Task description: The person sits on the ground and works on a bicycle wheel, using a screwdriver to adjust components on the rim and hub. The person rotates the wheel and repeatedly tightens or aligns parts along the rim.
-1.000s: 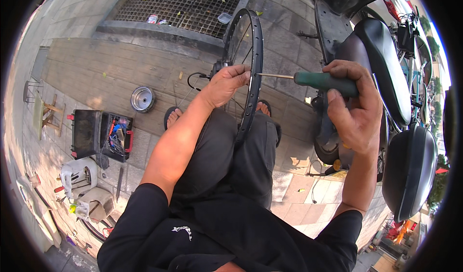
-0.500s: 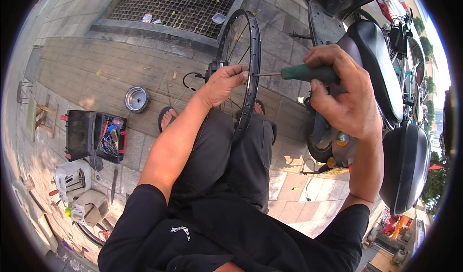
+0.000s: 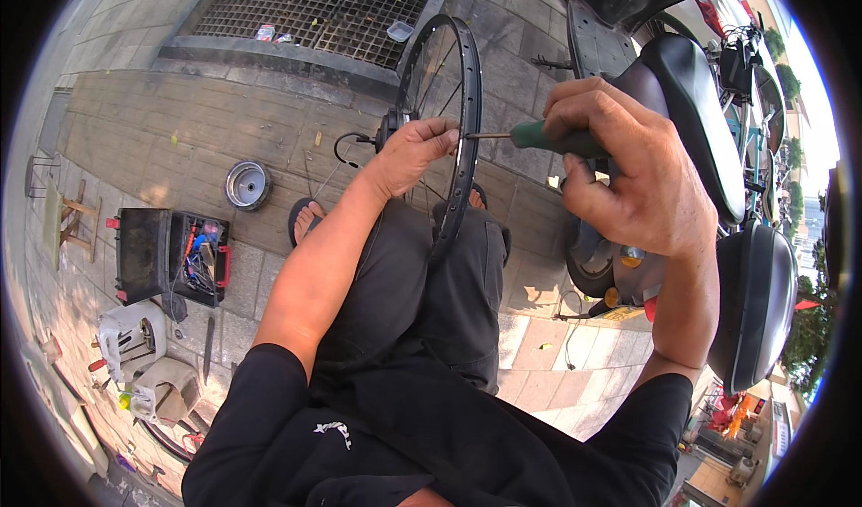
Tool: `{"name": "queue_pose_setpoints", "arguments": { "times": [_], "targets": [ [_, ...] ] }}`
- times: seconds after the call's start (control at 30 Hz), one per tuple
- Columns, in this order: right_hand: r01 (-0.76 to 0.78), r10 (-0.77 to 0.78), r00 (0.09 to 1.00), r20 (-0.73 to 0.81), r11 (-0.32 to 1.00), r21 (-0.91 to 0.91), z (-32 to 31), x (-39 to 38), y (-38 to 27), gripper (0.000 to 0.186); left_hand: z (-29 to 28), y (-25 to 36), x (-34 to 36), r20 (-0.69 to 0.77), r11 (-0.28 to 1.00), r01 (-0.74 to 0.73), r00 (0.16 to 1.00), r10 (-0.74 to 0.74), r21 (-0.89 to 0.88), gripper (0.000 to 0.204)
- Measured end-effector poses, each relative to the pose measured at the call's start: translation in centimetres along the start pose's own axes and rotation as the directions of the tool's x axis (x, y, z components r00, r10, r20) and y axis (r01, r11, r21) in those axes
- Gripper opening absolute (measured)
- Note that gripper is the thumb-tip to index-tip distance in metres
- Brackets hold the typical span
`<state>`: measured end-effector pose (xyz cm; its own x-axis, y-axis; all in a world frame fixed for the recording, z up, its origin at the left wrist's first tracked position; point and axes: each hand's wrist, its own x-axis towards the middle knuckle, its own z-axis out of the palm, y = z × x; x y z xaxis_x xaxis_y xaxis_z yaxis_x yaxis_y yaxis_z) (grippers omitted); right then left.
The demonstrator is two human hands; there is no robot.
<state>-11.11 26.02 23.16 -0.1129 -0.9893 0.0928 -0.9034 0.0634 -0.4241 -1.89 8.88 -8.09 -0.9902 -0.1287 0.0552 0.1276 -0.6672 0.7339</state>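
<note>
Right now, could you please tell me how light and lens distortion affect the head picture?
Head view: grey stone paving bends at left; head view: pale sky at right looks washed out; head view: black spoked wheel and green-handled metal screwdriver look fairly sharp.

The right hand [image 3: 633, 170] grips a green-handled screwdriver [image 3: 532, 135], its shaft pointing left from that hand to the rim of a spoked wheel [image 3: 470, 76]; the left hand [image 3: 409, 161] has its fingertips bunched at the rim's near side, what they pinch too small to tell; left of that hand lies a round metal drum [image 3: 247, 185]; farther left and lower, an open toolbox [image 3: 144, 246]; beyond the right hand, a scooter [image 3: 687, 94].
</note>
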Motion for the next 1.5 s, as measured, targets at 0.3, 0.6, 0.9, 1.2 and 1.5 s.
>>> {"name": "queue_pose_setpoints", "arguments": {
  "times": [0.3, 0.6, 0.9, 1.2, 1.5],
  "targets": [
    [-0.028, 0.031, 0.999, 0.021, 0.992, -0.126, 0.3, 0.7, -1.2, 0.033, 0.3, 0.0, 0.2, -0.018, 1.000, 0.007, 1.000, -0.006, 0.020, 0.024],
    [-0.198, 0.202, 0.979, 0.004, 0.963, -0.181, 0.8, 1.6, -2.9, 0.030, -2.0, 1.2, -2.5, 0.112, 0.954, -0.064, 0.993, 0.032, 0.292, 0.023],
    [-0.252, 0.244, 0.968, -0.063, 0.936, -0.244, 1.3, 1.5, -2.6, 0.032, -0.3, 1.5, -3.4, 0.080, 0.931, -0.166, 0.986, 0.148, 0.325, 0.017],
    [-0.148, 0.160, 0.987, 0.033, 0.960, -0.238, 0.7, 1.7, -1.9, 0.036, 1.5, 1.5, -1.8, -0.034, 0.818, -0.259, 0.947, 0.320, 0.514, 0.030],
    [-0.138, 0.150, 0.988, 0.039, 0.964, -0.228, 0.3, 2.2, -1.6, 0.034, 2.0, 0.8, -1.5, -0.029, 0.680, -0.312, 0.897, 0.440, 0.664, 0.035]
  ]
}}
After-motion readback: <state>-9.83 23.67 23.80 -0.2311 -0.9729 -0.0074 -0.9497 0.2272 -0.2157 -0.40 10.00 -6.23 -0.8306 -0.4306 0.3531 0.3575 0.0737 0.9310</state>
